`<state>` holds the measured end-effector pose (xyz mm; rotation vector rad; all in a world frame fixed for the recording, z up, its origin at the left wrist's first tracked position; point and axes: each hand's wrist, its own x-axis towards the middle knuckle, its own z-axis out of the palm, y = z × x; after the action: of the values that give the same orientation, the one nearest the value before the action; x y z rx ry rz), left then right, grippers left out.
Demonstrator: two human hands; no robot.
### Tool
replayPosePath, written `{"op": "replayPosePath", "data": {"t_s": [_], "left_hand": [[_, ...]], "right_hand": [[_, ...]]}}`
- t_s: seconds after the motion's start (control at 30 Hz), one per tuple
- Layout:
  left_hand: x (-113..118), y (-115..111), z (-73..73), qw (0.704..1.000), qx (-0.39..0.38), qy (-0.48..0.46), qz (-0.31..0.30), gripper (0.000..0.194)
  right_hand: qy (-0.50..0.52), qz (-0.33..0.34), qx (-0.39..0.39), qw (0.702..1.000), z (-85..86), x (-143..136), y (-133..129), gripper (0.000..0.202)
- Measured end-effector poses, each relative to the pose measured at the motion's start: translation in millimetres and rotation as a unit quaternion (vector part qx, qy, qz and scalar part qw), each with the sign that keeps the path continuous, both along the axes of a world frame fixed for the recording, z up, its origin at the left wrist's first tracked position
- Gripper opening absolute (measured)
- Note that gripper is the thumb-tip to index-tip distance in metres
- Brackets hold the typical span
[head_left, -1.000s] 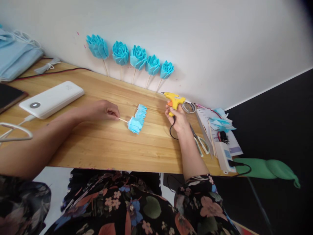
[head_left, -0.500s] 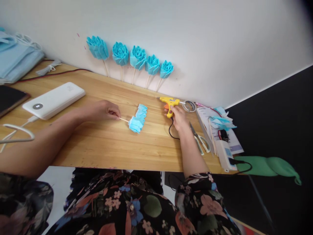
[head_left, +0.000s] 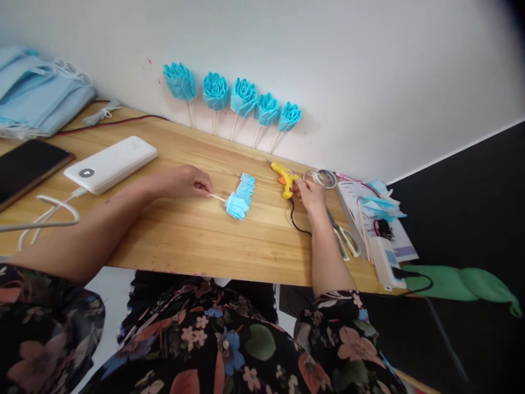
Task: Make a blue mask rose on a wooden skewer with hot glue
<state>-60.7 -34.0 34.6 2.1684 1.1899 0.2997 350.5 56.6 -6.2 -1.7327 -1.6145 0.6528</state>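
My left hand is closed, pinching a thin wooden stick. The stick's far end meets a light blue pleated strip lying on the table. A yellow hot glue gun with an orange trigger rests on the tabletop to the right of the strip, its nozzle towards the wall. Beside its rear end is my right hand, off the handle, with loosely bent fingers at or touching the back of the gun. Several blue flowers on sticks lean against the wall.
Scissors, tape rolls, papers and a white power strip lie to the right. On the left are a white power bank, a phone and stacked blue masks. The glue gun's black cord runs right.
My right hand has come off the glue gun's handle to its rear, and the gun is tilted differently. My left hand still holds the stick at the strip. The whole view has shifted slightly.
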Motion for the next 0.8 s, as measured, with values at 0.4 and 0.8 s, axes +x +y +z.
{"op": "replayPosePath", "data": {"t_s": [0.4,0.8], "left_hand": [[0,3,-2.4,1.000,-0.011,0.013,0.011,0.043],[-3,5,-6.2,1.000,-0.007,0.010,0.016,0.041]], "right_hand": [[0.028,0.048,0.114,0.992,1.7,-29,-13,0.034],[0.065,0.047,0.178,0.981,3.2,-42,-23,0.037]]}}
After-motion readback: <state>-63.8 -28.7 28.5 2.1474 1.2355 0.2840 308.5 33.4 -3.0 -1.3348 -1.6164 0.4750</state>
